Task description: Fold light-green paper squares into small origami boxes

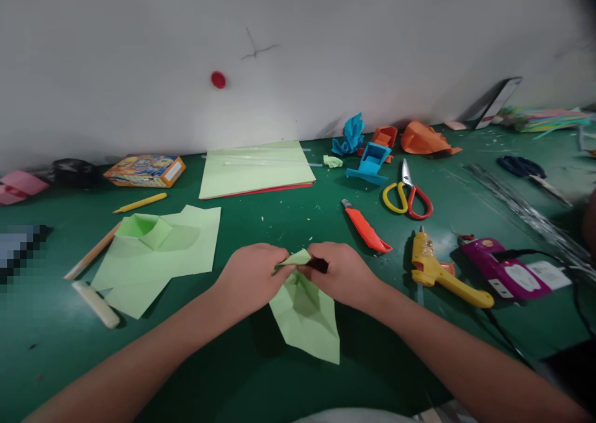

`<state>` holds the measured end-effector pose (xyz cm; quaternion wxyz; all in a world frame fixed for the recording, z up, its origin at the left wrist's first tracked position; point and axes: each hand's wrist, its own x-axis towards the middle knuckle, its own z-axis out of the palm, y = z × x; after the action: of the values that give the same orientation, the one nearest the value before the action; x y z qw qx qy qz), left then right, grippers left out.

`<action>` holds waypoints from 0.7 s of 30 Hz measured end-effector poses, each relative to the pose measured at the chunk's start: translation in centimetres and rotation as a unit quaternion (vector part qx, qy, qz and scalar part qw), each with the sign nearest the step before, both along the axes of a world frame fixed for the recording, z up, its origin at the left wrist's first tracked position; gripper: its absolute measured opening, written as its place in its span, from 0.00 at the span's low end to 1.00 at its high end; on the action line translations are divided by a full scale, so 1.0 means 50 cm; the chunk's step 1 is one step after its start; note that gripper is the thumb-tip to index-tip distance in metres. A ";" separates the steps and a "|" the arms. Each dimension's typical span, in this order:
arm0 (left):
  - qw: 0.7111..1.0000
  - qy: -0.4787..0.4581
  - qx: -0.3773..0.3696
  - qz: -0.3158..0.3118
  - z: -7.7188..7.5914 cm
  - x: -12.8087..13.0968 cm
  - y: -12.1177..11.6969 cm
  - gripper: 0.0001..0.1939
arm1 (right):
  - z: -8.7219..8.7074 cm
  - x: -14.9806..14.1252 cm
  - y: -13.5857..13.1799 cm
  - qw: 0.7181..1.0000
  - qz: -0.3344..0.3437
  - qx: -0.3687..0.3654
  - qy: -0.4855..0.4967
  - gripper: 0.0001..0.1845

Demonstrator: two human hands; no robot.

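A sheet of light green paper point(310, 323) is pinched between both hands near the middle of the table. My left hand point(256, 274) is closed on its upper left edge, and my right hand point(347, 274) grips the upper right. Between the fingertips the top of the sheet is folded over, while the lower part flares out below with creases in it. To the left, a small folded green paper box point(144, 229) sits on flat green paper pieces point(190, 249).
An orange cutter knife point(366, 229), scissors point(408, 193), a yellow glue gun point(437, 271) and a purple power strip point(505, 268) with a cord lie to the right. Green sheets point(256, 174) and blue folded paper point(370, 164) are at the back. A yellow pen point(140, 203) lies left.
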<state>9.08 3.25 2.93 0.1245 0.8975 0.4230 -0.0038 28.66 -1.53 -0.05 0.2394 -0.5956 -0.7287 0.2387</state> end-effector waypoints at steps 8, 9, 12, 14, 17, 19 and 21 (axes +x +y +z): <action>0.994 -0.083 -0.049 0.050 0.001 -0.006 -0.002 0.11 | 0.000 0.006 0.002 0.999 -0.026 -0.006 -0.025 0.19; 0.990 -0.105 -0.064 0.062 0.003 -0.008 -0.004 0.09 | 0.002 0.008 0.002 0.999 -0.033 -0.009 -0.025 0.19; 0.985 -0.130 -0.086 0.077 0.006 -0.016 -0.011 0.10 | 0.009 0.015 0.004 0.998 -0.059 -0.021 -0.012 0.20; 0.984 -0.142 -0.082 0.066 0.002 -0.020 -0.013 0.13 | 0.013 0.020 0.005 0.997 -0.077 -0.021 0.000 0.20; 0.973 -0.198 -0.089 0.081 -0.012 -0.024 -0.010 0.16 | 0.016 0.026 0.007 0.994 -0.103 -0.016 0.015 0.19; 0.946 -0.276 -0.114 0.125 -0.024 -0.024 -0.004 0.14 | 0.016 0.029 0.009 0.993 -0.111 -0.019 0.033 0.15; 0.910 -0.353 -0.136 0.168 -0.037 -0.023 0.004 0.12 | 0.016 0.030 0.010 0.992 -0.113 -0.027 0.053 0.11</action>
<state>7.91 3.43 1.09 0.3855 0.7302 0.4915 0.2768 30.15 -1.02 0.76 0.2873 -0.6665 -0.6365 0.2608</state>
